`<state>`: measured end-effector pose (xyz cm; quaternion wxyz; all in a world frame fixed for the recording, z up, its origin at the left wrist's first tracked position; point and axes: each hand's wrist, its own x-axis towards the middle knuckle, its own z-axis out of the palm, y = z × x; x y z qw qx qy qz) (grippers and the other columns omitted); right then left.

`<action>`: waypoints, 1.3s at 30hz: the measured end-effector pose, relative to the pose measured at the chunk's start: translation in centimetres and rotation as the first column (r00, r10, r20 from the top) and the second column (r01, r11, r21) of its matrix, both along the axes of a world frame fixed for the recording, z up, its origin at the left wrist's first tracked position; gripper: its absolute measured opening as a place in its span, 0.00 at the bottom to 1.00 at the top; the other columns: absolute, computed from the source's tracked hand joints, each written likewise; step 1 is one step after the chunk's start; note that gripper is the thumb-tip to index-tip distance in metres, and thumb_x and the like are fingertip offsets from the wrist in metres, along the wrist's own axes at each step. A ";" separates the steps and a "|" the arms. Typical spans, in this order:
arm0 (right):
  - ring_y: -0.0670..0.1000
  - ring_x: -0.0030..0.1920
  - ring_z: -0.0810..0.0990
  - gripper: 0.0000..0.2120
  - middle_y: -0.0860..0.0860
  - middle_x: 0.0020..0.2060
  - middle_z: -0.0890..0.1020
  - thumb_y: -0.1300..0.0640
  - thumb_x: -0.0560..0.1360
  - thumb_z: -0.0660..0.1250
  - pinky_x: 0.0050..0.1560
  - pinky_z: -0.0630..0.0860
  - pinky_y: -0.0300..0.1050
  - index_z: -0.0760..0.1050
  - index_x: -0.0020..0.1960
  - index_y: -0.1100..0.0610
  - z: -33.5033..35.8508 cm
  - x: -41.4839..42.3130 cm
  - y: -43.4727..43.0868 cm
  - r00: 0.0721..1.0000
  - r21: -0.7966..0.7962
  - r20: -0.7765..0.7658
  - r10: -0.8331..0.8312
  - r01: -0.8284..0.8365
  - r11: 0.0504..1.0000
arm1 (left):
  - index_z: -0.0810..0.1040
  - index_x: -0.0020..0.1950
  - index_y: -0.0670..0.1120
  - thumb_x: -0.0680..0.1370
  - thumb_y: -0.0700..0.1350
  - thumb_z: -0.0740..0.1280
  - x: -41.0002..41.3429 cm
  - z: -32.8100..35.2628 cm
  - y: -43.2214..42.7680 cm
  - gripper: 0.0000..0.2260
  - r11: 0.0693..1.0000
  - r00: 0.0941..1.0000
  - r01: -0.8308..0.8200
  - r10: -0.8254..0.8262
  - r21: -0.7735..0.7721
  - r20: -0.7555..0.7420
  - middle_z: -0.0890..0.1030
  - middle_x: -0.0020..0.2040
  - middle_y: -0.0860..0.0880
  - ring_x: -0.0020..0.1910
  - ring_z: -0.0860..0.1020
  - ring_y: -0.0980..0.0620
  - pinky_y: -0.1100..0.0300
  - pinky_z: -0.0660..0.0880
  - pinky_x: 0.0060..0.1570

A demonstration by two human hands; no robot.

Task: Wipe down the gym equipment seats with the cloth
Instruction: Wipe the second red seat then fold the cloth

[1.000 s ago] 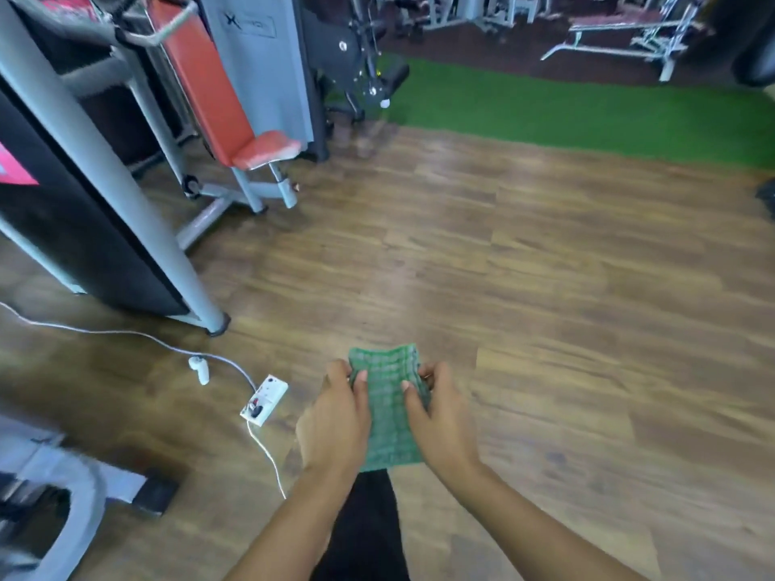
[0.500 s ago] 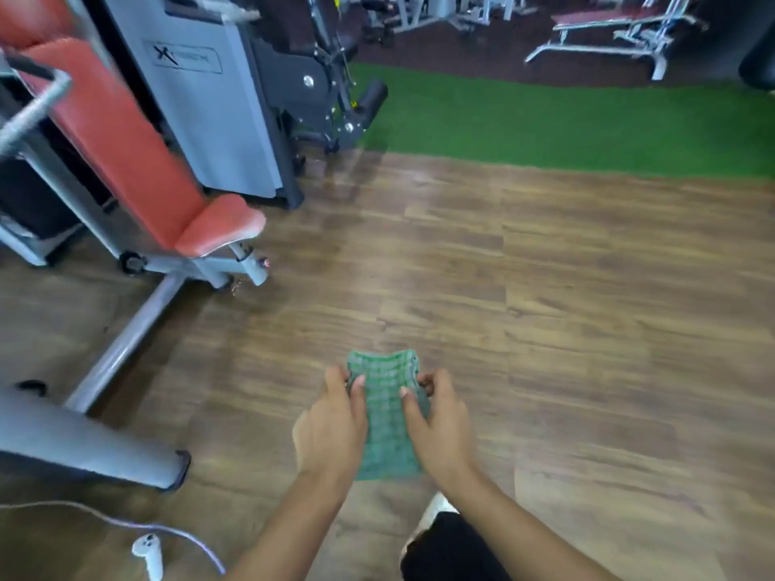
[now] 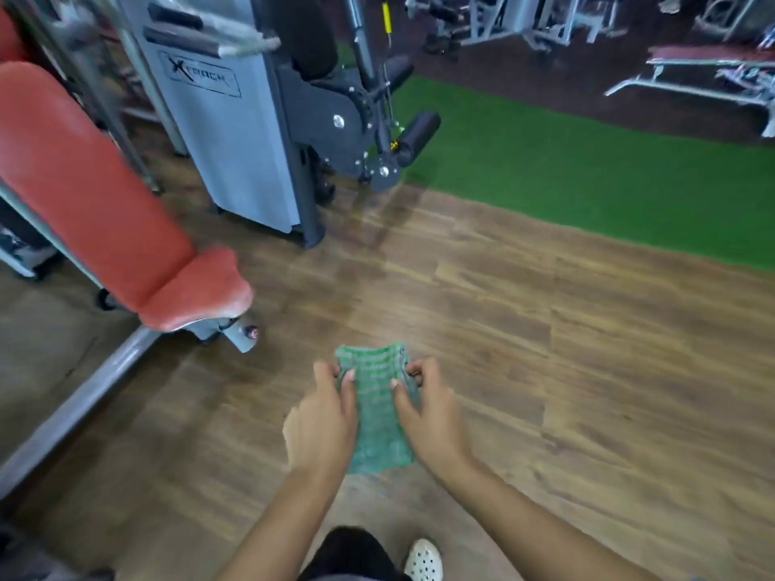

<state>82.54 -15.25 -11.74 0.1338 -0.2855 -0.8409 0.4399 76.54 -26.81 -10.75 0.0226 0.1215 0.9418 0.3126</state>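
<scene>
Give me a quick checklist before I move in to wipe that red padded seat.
1. Grip on the green checked cloth: ok, left hand and right hand both hold it.
2. Cloth folded into a pad: ok.
3. The red padded seat in view: ok, ahead on the left.
4. Cloth touching seat: not ok, they are apart.
5. Cloth damp: cannot tell.

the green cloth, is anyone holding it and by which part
Yes: the green cloth is held by both hands, the left hand gripping its left edge and the right hand its right edge.
</scene>
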 end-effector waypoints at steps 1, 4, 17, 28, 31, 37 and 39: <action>0.54 0.47 0.79 0.08 0.50 0.47 0.80 0.54 0.78 0.64 0.45 0.74 0.51 0.69 0.55 0.55 0.3 -2.6 1.7 1.000 -0.002 0.009 0.023 -0.023 1.000 | 0.67 0.54 0.46 0.81 0.53 0.56 -2.3 0.2 1.6 0.11 0.999 0.999 -0.032 0.032 0.007 0.012 0.81 0.42 0.41 0.43 0.79 0.35 0.50 0.69 0.39; 0.53 0.45 0.79 0.08 0.49 0.46 0.80 0.53 0.78 0.64 0.45 0.74 0.51 0.69 0.55 0.54 0.5 -9.6 5.7 0.998 -0.004 -0.003 0.070 -0.070 0.998 | 0.66 0.53 0.47 0.81 0.53 0.56 -8.9 0.4 5.5 0.10 0.997 0.997 -0.080 0.080 0.013 0.011 0.81 0.45 0.43 0.44 0.79 0.36 0.52 0.66 0.38; 0.50 0.48 0.77 0.08 0.45 0.46 0.77 0.55 0.77 0.65 0.41 0.65 0.42 0.70 0.54 0.54 1.5 -44.9 19.0 0.977 0.073 -0.063 0.205 -0.200 0.977 | 0.66 0.54 0.48 0.81 0.53 0.57 -42.0 0.8 17.8 0.09 0.972 0.973 -0.224 0.227 0.078 -0.033 0.82 0.47 0.42 0.46 0.78 0.34 0.50 0.68 0.40; 0.51 0.48 0.77 0.07 0.45 0.46 0.78 0.53 0.77 0.64 0.45 0.70 0.47 0.69 0.53 0.51 0.8 -67.7 25.6 0.883 0.046 -0.036 0.468 -0.466 0.884 | 0.66 0.52 0.47 0.80 0.51 0.59 -61.4 -0.3 23.9 0.08 0.863 0.864 -0.486 0.498 0.140 -0.074 0.81 0.42 0.44 0.42 0.79 0.36 0.48 0.73 0.38; 0.50 0.48 0.76 0.07 0.43 0.46 0.75 0.52 0.78 0.63 0.43 0.68 0.45 0.69 0.54 0.52 0.7 -72.7 27.3 0.804 0.034 -0.011 0.594 -0.593 0.804 | 0.66 0.51 0.48 0.80 0.51 0.60 -64.9 -1.2 25.8 0.08 0.777 0.780 -0.612 0.624 0.149 -0.055 0.81 0.41 0.44 0.41 0.79 0.36 0.49 0.72 0.37; 0.49 0.49 0.78 0.07 0.46 0.48 0.79 0.52 0.78 0.63 0.49 0.73 0.46 0.69 0.55 0.52 1.6 -80.6 30.9 0.608 0.029 0.048 0.792 -0.794 0.608 | 0.66 0.48 0.47 0.79 0.48 0.62 -69.0 -0.6 30.2 0.07 0.595 0.602 -0.781 0.798 0.193 -0.021 0.76 0.32 0.49 0.35 0.79 0.37 0.54 0.65 0.32; 0.50 0.49 0.78 0.06 0.47 0.48 0.79 0.53 0.78 0.64 0.49 0.73 0.47 0.69 0.53 0.51 1.4 -82.4 31.5 0.559 0.030 0.061 0.827 -0.829 0.558 | 0.65 0.48 0.49 0.80 0.49 0.61 -69.6 -0.8 31.2 0.07 0.545 0.559 -0.813 0.829 0.206 0.014 0.75 0.31 0.51 0.34 0.78 0.38 0.53 0.67 0.32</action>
